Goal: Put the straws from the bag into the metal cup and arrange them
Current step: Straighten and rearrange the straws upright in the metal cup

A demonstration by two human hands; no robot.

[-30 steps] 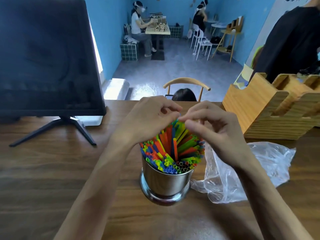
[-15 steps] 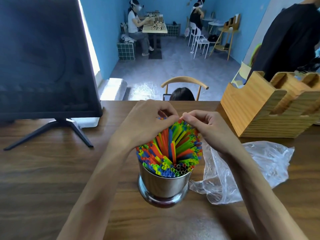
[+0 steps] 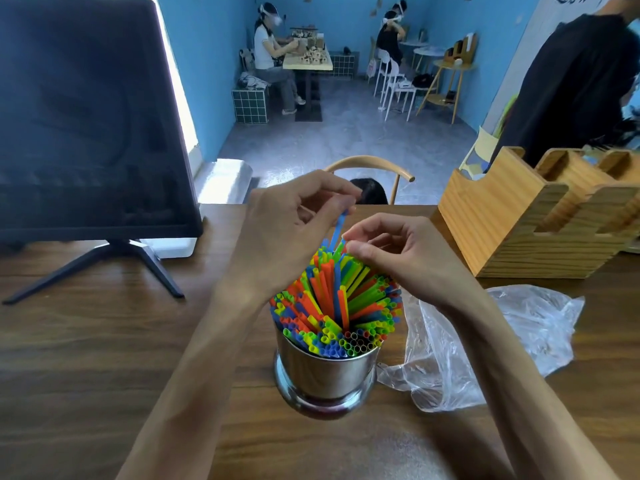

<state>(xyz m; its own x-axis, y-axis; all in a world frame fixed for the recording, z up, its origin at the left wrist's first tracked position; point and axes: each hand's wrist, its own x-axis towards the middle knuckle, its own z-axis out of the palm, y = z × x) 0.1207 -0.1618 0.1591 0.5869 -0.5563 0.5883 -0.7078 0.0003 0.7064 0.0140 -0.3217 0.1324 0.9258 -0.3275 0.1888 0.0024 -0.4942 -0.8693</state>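
Observation:
A shiny metal cup (image 3: 325, 372) stands on the wooden table (image 3: 86, 358), packed with several upright coloured straws (image 3: 339, 303) in red, green, blue and yellow. My left hand (image 3: 287, 233) is raised behind the bundle and pinches the top of a blue straw (image 3: 337, 228) that sticks up above the others. My right hand (image 3: 391, 251) sits at the bundle's far right side, its thumb and fingers pinching straw tips there. The crumpled clear plastic bag (image 3: 519, 327) lies flat to the right of the cup.
A dark monitor (image 3: 86, 116) on a splayed stand fills the left. A wooden organiser (image 3: 540, 216) stands at the back right. Beyond the table's far edge is a chair back (image 3: 374, 164), and people sit or stand farther off.
My left hand has risen and drawn a blue straw up out of the bundle. The right hand has stayed at the straw tips.

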